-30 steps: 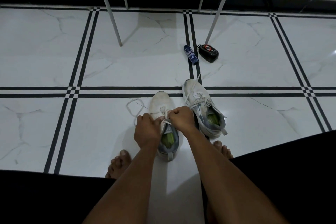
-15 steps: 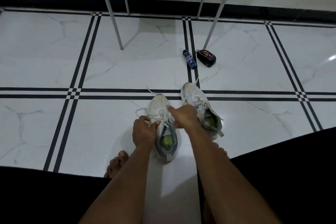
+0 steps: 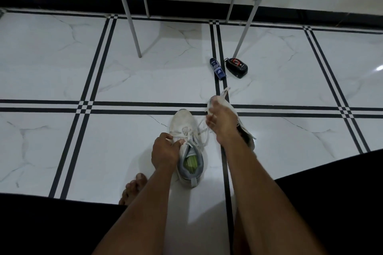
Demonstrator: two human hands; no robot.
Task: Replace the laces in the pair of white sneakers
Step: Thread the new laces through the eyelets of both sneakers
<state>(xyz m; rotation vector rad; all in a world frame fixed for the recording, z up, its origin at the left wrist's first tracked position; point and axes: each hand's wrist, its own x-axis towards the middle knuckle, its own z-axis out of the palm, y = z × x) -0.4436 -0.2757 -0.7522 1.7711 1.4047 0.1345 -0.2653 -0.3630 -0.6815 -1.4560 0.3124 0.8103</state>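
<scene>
Two white sneakers stand on the floor in front of me. The nearer sneaker (image 3: 185,130) has a grey collar and a green insole. My left hand (image 3: 164,152) grips its left side by the eyelets. My right hand (image 3: 220,121) is raised to the right, shut on a white lace (image 3: 204,130) that runs from this sneaker's eyelets up to my fingers. The second sneaker (image 3: 244,128) lies behind my right hand and is mostly hidden by it; its lace end (image 3: 224,91) sticks out past the toe.
A blue tube (image 3: 217,68) and a black case with a red ring (image 3: 236,67) lie on the white tiled floor beyond the sneakers. A grey metal rack (image 3: 132,25) stands at the back. My bare toes (image 3: 133,187) rest left of my arm.
My right hand has moved up and to the right, drawing the lace out from the nearer sneaker. My left hand stays on the sneaker's side. The loose lace loop at left is gone.
</scene>
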